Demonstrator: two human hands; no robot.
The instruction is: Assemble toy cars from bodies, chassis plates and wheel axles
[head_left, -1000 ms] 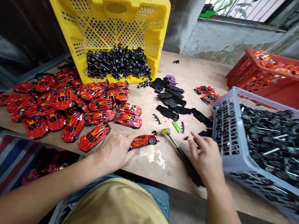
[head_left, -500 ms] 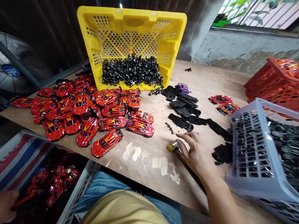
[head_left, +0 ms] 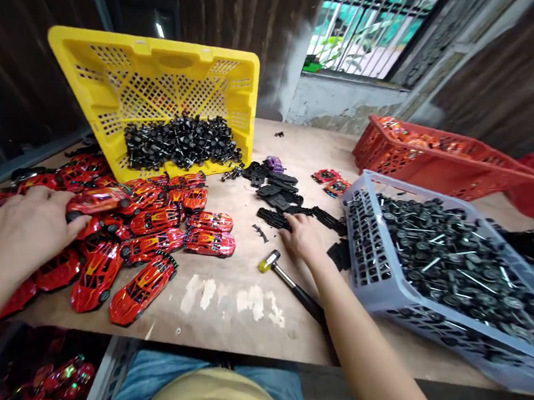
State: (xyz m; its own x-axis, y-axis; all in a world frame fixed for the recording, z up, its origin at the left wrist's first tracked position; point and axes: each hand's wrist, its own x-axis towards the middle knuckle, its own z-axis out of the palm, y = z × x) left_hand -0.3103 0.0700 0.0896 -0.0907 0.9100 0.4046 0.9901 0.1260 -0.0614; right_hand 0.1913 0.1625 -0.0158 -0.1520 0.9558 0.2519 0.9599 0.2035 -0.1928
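Note:
My left hand (head_left: 33, 227) is closed around one end of a red toy car (head_left: 98, 201), holding it over the pile of red toy cars (head_left: 151, 220). My right hand (head_left: 303, 237) reaches to the black toy car chassis pieces (head_left: 278, 193). Its fingers are bent onto a black chassis (head_left: 301, 210), with the fingertips partly hidden. Just left of that forearm lies a mallet with a yellow-tipped head (head_left: 272, 260), its dark handle slanting toward the table edge. A thin black part (head_left: 260, 232) rests near the mallet head.
A yellow basket (head_left: 252, 102) on its side holds black wheel sets. To the right stand a translucent crate (head_left: 384, 277) of wheels on axles and a red crate (head_left: 412, 167). A purple car body (head_left: 274, 163) lies behind the chassis. A bin of red bodies (head_left: 46, 390) sits lower left.
My left hand has come up from the lower-left bin to the car pile with a red car. My right hand has moved from beside the mallet to the chassis pieces. The view has turned right.

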